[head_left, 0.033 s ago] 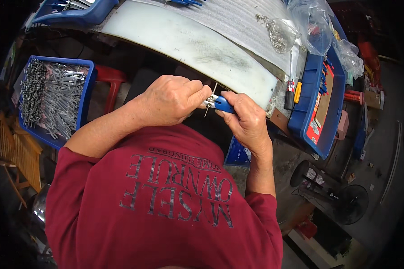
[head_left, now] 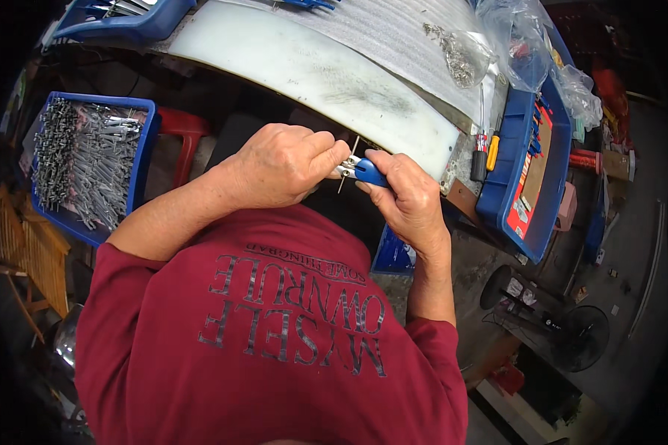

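Observation:
Both my hands meet in front of my chest, just below the edge of the white workbench. My right hand pinches a small blue-handled tool between thumb and fingers. My left hand is closed around the tool's shiny metal end, where a thin metal pin sticks up and down between my fingertips. My red shirt fills the lower part of the view and hides my lap.
On my left a blue bin holds several grey metal pieces, with a red stool beside it. On my right are a blue tray with screwdrivers, plastic bags, loose metal bits and a floor fan.

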The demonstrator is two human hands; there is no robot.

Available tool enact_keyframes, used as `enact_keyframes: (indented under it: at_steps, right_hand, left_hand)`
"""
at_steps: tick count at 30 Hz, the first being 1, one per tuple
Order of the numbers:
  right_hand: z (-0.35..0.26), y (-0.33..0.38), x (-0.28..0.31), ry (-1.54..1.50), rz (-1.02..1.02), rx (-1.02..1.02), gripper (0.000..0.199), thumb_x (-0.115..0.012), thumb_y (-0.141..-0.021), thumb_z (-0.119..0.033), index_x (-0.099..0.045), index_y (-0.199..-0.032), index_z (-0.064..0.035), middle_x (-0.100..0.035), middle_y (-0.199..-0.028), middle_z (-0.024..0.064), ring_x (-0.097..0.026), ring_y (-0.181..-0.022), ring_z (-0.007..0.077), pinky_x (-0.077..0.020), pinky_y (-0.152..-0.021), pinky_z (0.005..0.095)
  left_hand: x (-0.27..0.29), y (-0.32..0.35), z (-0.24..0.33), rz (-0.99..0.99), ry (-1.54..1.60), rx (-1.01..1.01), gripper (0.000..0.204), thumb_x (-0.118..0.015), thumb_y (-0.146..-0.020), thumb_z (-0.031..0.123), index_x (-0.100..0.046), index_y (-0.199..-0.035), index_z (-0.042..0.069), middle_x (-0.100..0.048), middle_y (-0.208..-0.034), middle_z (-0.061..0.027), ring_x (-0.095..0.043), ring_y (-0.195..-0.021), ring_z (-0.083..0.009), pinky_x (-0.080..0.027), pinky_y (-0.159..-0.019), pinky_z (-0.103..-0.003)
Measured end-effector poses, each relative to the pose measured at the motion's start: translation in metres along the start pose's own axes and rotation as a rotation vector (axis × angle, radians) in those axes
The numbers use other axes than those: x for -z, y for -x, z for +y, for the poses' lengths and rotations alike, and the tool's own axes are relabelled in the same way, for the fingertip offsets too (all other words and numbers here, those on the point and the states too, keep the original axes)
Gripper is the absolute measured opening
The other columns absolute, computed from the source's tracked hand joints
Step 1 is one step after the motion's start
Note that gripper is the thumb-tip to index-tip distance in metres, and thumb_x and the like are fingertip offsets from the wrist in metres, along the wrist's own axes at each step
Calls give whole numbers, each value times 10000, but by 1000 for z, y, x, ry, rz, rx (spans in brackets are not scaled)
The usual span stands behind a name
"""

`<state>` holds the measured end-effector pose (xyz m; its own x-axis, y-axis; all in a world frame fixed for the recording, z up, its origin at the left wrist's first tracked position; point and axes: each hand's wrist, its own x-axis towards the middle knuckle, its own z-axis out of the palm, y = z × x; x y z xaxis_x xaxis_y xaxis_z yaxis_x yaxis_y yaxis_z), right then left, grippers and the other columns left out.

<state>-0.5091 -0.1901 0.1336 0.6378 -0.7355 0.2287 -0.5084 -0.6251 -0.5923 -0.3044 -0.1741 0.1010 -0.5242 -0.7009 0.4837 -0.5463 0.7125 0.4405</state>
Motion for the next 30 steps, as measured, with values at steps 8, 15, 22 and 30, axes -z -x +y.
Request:
enact_keyframes:
  at_steps: [8, 15, 22, 30]
  right_hand:
    - [4, 1, -1, -3, 40, 9, 357, -709, -651, -91, -581, -969, 8, -577, -746, 118, -559, -635, 228, -448, -567, 292]
    - [6, 1, -7, -32, 37, 97, 337, -708, -656, -89, -585, -955, 9, -579, -735, 116, -564, -631, 220, -448, -560, 288]
    - [6, 1, -3, -18, 53, 35, 333, -709, -661, -117, -586, -943, 10, -579, -725, 111, -559, -617, 211, -441, -542, 280]
    - [8, 0, -4, -23, 103, 27, 319, -703, -678, -138, -592, -936, 13, -587, -726, 109, -565, -616, 198, -445, -548, 270]
  left_hand:
    - [2, -2, -1, 27, 5, -2, 283, -631, -661, 114, -498, -888, 10, -449, -626, -70, -506, -531, -221, -397, -460, -324]
    - [0, -1, 2, 2, 17, 7, 271, -626, -670, 128, -502, -882, 14, -446, -622, -71, -512, -531, -218, -404, -464, -320]
    - [-1, -4, 1, 26, 15, -1, 276, -629, -664, 128, -504, -882, 13, -448, -624, -71, -510, -528, -219, -405, -463, -320]
    - [-2, -3, 2, 33, 42, 47, 287, -633, -648, 111, -502, -883, 12, -454, -630, -76, -509, -537, -226, -405, -466, -324]
